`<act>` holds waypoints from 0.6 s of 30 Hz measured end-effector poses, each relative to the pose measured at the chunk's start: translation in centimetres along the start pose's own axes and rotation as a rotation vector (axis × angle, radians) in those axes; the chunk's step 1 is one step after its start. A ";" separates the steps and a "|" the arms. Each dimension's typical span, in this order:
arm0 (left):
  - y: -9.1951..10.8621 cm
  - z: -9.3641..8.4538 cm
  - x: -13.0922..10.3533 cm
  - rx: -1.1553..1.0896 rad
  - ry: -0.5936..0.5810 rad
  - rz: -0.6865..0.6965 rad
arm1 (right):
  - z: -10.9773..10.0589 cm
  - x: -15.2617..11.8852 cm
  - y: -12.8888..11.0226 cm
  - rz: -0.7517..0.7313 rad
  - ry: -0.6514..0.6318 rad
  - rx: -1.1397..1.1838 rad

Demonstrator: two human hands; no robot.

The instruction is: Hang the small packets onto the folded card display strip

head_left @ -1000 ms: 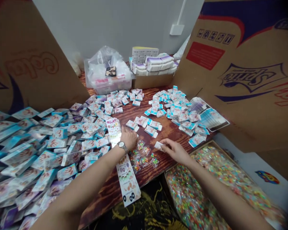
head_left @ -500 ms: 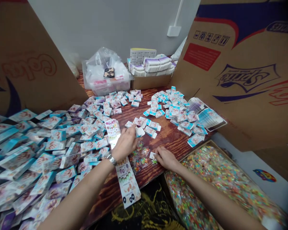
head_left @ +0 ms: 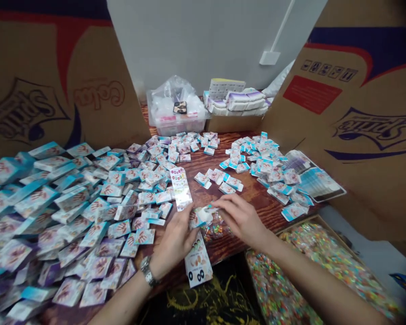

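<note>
My left hand (head_left: 178, 239), with a metal watch at the wrist, grips a small blue-and-white carton (head_left: 196, 218) printed with a red hand picture. The carton's end facing right has white flaps out. At that end, the fingers of my right hand (head_left: 242, 216) are pinched together; what they hold is too small to make out. Under the hands lie clear packets of colourful beads (head_left: 216, 229). Long printed sticker sheets (head_left: 181, 189) run beneath my left hand. Just beyond, several cartons with raised flaps (head_left: 218, 176) lie on the wooden table (head_left: 203, 162).
A big heap of cartons (head_left: 88, 216) covers the left side; another pile (head_left: 270, 167) lies right. A box of bead packets (head_left: 311, 271) stands at lower right. A plastic tub (head_left: 179, 124) and a box of stacked leaflets (head_left: 237, 122) sit behind. Large cardboard boxes (head_left: 325, 135) flank the table.
My left hand has drawn a carton from the group beyond back towards me. My right hand has risen from the bead packets to the carton's flapped end. The view has swung left.
</note>
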State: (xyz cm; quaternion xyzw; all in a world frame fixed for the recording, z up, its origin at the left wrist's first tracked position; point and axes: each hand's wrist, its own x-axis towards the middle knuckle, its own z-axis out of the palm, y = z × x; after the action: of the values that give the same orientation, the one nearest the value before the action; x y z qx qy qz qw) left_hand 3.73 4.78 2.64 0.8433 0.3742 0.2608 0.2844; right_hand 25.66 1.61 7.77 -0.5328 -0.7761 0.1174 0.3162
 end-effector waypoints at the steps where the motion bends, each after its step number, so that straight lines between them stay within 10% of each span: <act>1: 0.1 -0.1 -0.3 0.007 0.014 -0.003 | 0.4 0.2 -0.2 -0.088 -0.013 -0.085; 10: 0.7 -1.3 -1.7 0.095 0.033 0.022 | 1.7 1.1 -1.3 -0.468 -0.240 -0.274; 18: 1.8 -1.6 -1.8 0.166 0.079 0.039 | 2.2 2.0 -3.6 -0.008 -0.178 0.226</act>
State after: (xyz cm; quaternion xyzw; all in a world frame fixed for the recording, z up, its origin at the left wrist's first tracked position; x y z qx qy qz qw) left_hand 2.50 2.85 4.60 0.8601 0.3890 0.2673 0.1934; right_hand 21.16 2.31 8.66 -0.4781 -0.7850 0.2495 0.3049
